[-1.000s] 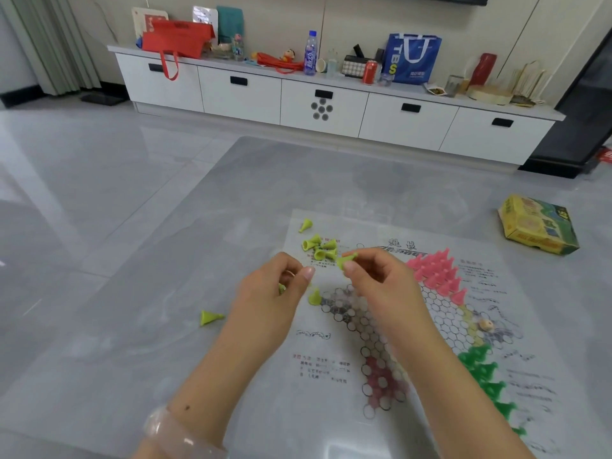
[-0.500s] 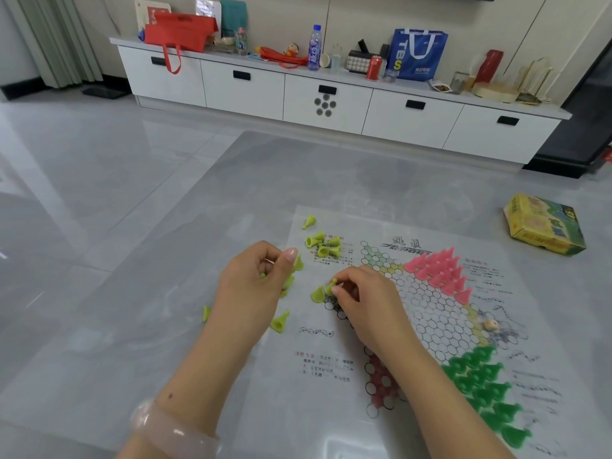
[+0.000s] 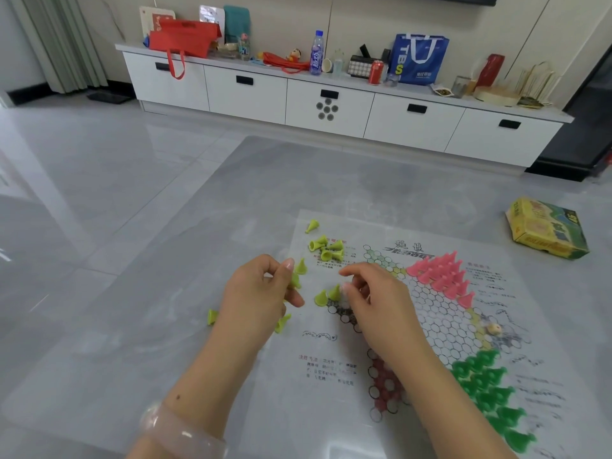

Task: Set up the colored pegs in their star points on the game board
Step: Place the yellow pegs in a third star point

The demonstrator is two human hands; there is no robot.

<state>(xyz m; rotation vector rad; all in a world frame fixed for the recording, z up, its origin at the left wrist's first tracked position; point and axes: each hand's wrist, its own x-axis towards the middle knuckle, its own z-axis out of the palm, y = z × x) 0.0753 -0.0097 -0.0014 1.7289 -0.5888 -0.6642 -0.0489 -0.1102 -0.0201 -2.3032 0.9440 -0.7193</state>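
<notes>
Pink pegs [image 3: 442, 274] fill far star point, green pegs [image 3: 486, 392] fill near-right one. Two yellow pegs [image 3: 328, 294] stand on left point of game board [image 3: 430, 326]. Rest lie loose. Left hand [image 3: 261, 293] pinches yellow ones; right hand [image 3: 371, 293] curled, grip unclear.

home living room | low white tv cabinet [image 3: 328, 104] | curtain [image 3: 63, 41] | tiled floor [image 3: 82, 180]

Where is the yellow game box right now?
In the head view, the game box lies on the table at far right, off the board's upper right corner, beyond the pink pegs.
</notes>
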